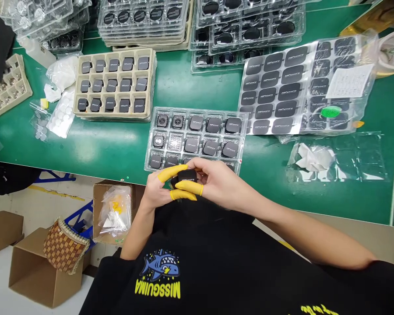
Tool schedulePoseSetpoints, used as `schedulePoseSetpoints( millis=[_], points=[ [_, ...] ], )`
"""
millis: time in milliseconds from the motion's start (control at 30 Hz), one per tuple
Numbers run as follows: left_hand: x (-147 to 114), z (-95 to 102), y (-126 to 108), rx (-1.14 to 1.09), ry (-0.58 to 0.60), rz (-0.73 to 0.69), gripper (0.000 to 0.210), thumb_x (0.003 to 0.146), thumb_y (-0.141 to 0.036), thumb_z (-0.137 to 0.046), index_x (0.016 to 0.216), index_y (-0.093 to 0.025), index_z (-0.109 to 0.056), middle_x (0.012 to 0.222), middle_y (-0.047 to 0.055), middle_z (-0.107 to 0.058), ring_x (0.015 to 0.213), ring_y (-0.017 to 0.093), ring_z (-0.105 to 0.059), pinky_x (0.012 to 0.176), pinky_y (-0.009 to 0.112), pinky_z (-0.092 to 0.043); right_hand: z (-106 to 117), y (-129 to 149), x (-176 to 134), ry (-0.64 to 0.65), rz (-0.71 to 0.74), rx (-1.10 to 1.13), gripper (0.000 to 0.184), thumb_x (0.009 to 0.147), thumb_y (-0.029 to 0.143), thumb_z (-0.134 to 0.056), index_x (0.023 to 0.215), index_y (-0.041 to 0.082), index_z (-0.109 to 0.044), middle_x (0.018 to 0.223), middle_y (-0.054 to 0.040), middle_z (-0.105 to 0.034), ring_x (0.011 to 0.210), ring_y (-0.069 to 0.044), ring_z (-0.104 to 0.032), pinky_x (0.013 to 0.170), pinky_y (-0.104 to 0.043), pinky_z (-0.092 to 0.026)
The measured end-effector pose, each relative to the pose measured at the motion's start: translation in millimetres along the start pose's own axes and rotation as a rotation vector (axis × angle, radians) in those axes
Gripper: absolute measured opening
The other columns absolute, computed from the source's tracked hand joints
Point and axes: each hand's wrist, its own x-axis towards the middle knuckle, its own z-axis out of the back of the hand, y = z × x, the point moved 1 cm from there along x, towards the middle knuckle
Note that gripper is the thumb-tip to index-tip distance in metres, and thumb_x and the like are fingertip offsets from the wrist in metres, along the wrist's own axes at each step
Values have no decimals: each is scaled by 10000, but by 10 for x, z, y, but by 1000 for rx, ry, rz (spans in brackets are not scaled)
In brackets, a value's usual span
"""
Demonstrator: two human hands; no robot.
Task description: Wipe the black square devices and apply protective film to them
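Both hands meet at the front edge of the green bench, closed on one black square smartwatch body (188,175) with pale lettering on its face. Yellow finger cots cover the thumb and a finger of my left hand (156,188), which grips the watch from the left. From the right, my right hand (213,180) pinches it, with a yellow cot on the thumb lying along its lower edge. Just beyond the hands, a clear plastic tray (197,114) holds several similar watch bodies; a few show their backs. My fingers hide part of its front row.
A stack of beige trays (114,112) with watches stands at the left. Printed black film sheets (276,92) lie at the right, beside a bag with crumpled white paper (315,157). Stacked clear trays (141,30) line the back. An open carton (113,214) sits below the bench.
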Motion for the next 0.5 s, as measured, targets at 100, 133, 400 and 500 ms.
schedulePoseSetpoints(
  millis=[100,133,400,500],
  points=[
    [-31,-18,-3,43,-5,9,769,694,-703,-982,1258,-200,-842,997,87,-911,803,240,-880,763,306,-731,-39,-27,44,-57,22,1,409,927,614,-780,876,231,-646,691,35,-575,619,-141,-436,572,-289,-325],
    [-37,-29,-4,36,-12,23,764,700,-712,-973,1251,-200,-842,1000,85,-910,812,240,-881,769,306,-732,-48,-28,57,-72,34,1,389,940,595,-765,867,231,-651,696,29,-587,625,-143,-445,579,-291,-335],
    [-23,-104,-1,-202,-30,156,764,717,-633,-998,1316,-198,-811,987,65,-904,794,211,-862,773,292,-722,-35,-6,138,-134,84,-97,275,997,406,-562,800,222,-614,729,0,-620,681,-160,-508,652,-312,-378],
    [-3,-81,-30,-177,-39,161,732,746,-623,-986,1316,-194,-817,1007,77,-907,793,210,-863,766,295,-725,7,6,137,-101,71,-45,350,1029,432,-525,741,234,-536,688,12,-568,649,-151,-474,625,-305,-365]
  ],
)
